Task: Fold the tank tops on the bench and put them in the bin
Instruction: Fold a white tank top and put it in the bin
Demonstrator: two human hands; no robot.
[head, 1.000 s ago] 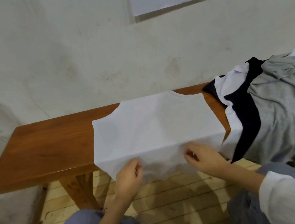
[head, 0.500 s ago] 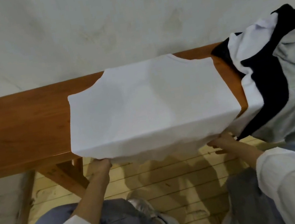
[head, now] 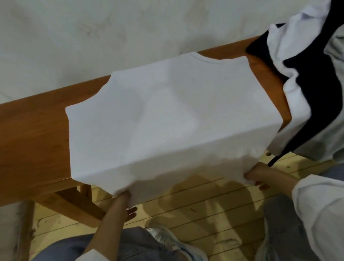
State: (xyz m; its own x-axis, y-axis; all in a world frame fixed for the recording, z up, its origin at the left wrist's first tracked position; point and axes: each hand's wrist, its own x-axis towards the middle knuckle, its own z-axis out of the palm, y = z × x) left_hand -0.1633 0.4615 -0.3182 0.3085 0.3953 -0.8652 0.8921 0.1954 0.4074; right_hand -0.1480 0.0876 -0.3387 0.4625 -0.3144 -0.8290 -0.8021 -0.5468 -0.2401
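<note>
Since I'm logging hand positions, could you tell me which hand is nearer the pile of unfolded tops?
Right. The right hand grips the white tank top hem just beside the pile; the left hand holds the opposite hem corner.

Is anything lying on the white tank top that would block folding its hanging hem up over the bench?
Nothing visible. The white tank top lies bare; the pile of clothes sits beside its right edge. Left hand and right hand grip the hem.

Plain indoor room, prob. home/utility space: scuffed white wall (head: 58, 40), wood plank floor (head: 214, 205), wooden bench (head: 15, 146).
</note>
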